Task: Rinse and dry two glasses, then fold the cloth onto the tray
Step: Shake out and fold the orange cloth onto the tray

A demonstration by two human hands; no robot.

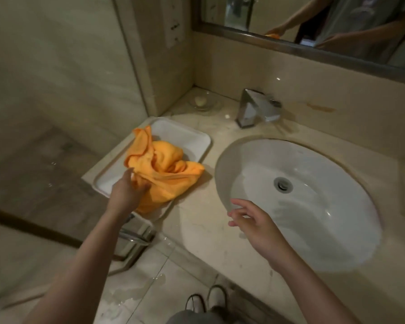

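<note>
An orange cloth [164, 169] lies crumpled on the white tray [185, 136] at the left end of the counter, one corner hanging over the tray's near edge. My left hand [129, 190] grips the cloth at its near left side, fingers curled into the fabric. My right hand [250, 220] hovers over the near rim of the sink [313, 230] with fingers loosely spread and nothing in it. No glasses show anywhere in view; the cloth may cover something on the tray.
A chrome faucet [255, 108] stands behind the sink. A glass soap dish [201, 101] with soap sits in the back corner. A metal bin [136, 239] stands below the counter's left end. The floor tiles are wet. A mirror [313, 24] hangs above.
</note>
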